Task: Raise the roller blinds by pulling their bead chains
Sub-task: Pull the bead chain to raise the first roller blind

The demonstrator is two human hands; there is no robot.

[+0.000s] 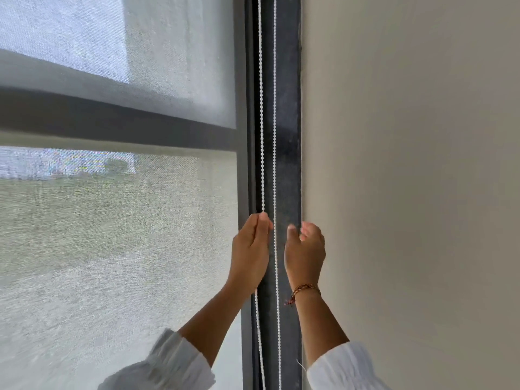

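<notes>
A translucent grey roller blind (118,220) covers the window on the left. Two strands of a white bead chain (275,136) hang down the dark window frame (288,136) at its right edge. My left hand (250,249) is closed around the left strand, which enters it at the fingertips and leaves below the wrist. My right hand (305,254) is just right of the right strand, fingers curled but apart, holding nothing. A braided bracelet (305,289) is on that wrist.
A plain beige wall (408,192) fills the right half of the view, meeting the frame. A dark horizontal window bar (112,119) shows through the blind fabric. White sleeves cover both forearms at the bottom.
</notes>
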